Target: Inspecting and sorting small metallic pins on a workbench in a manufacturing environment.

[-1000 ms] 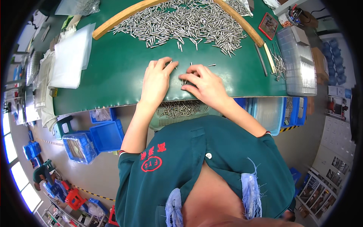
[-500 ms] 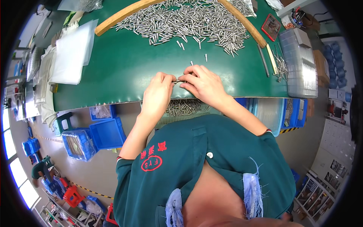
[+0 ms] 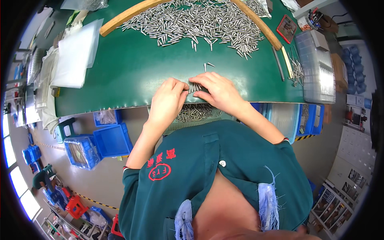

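My left hand [image 3: 168, 100] and my right hand [image 3: 218, 90] meet at the near edge of the green table mat [image 3: 132, 68]. Together they pinch a small row of short metal pins [image 3: 195, 87] between the fingertips. Two loose pins [image 3: 208, 65] lie just beyond my fingers. A large heap of the same metal pins [image 3: 196, 20] spreads across the far side of the mat, bounded by a curved wooden strip [image 3: 256, 24]. Below the table edge a tray [image 3: 172, 127] holds more pins [image 3: 196, 113].
Clear plastic sheets [image 3: 74, 54] lie stacked at the left. A clear compartment box [image 3: 320, 68] and a few more pins [image 3: 296, 70] sit at the right. Blue bins [image 3: 110, 138] stand on the floor at lower left, more blue bins [image 3: 310, 118] under the table's right side.
Both hands have drawn back from the mat's middle toward the near edge, gathering the pins into a tight bundle between them.
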The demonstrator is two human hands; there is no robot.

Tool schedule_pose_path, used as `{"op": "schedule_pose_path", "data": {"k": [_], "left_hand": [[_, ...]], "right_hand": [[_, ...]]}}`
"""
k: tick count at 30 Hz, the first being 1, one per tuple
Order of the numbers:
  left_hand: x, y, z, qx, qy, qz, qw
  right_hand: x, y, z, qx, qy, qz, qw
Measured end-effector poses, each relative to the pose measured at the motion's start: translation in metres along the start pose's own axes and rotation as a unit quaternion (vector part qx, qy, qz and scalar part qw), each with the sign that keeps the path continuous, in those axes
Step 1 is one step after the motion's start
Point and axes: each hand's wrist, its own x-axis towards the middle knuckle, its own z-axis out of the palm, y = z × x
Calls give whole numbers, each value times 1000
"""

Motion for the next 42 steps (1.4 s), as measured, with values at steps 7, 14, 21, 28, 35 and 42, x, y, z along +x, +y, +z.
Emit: {"op": "schedule_pose_path", "data": {"k": [7, 14, 21, 28, 35, 42], "left_hand": [[-8, 5, 7, -2, 22, -22, 1000], [-11, 7, 10, 3, 38, -32, 999], [-9, 9, 10, 3, 49, -18, 999], [1, 13, 17, -36, 26, 40, 998], [-1, 7, 27, -37, 67, 67, 995], [3, 5, 31, -41, 71, 95, 992]], "right_hand": [[0, -5, -1, -26, 5, 15, 1000], [-3, -6, -7, 73, 22, 77, 994], [-12, 5, -10, 18, -1, 75, 997], [-5, 2, -8, -21, 12, 80, 997], [26, 44, -65, -13, 118, 154, 981], [74, 187, -156, -164, 317, 211, 910]]}}
